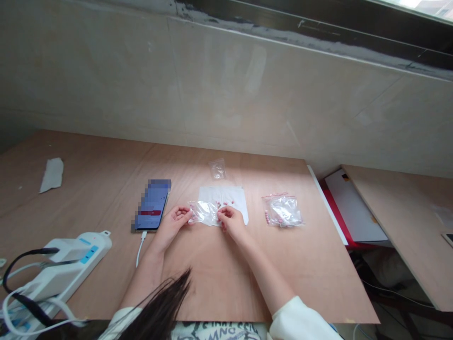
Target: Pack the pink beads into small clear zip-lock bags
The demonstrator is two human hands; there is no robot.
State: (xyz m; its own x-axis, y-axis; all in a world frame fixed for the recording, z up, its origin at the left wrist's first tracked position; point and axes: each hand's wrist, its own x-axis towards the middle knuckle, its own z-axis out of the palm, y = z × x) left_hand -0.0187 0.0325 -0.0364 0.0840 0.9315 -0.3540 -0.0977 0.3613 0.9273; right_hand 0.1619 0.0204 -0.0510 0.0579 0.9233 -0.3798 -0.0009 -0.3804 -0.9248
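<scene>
"What's hard to make out here?"

"The phone (pixel 152 205), left of centre, has its screen pixelated, and a strand of dark hair (pixel 159 302) cuts across the bottom of the frame."

"And the hands?"

"The left hand (pixel 175 222) and the right hand (pixel 230 222) each pinch one side of a clear plastic bag (pixel 203 212). Both grips are almost closed on the film, hiding whatever lies right under them."

"What's in that bag?"

"I can't tell through the glare. A second zip bag (pixel 283 211), to the right, holds pink beads (pixel 266 217) bunched at its lower left corner. The held bag hangs over a white paper sheet (pixel 235 200) with a few beads on it, and a small clear bag (pixel 217 169) lies just beyond, all on the wooden bench (pixel 283 283)."
</scene>
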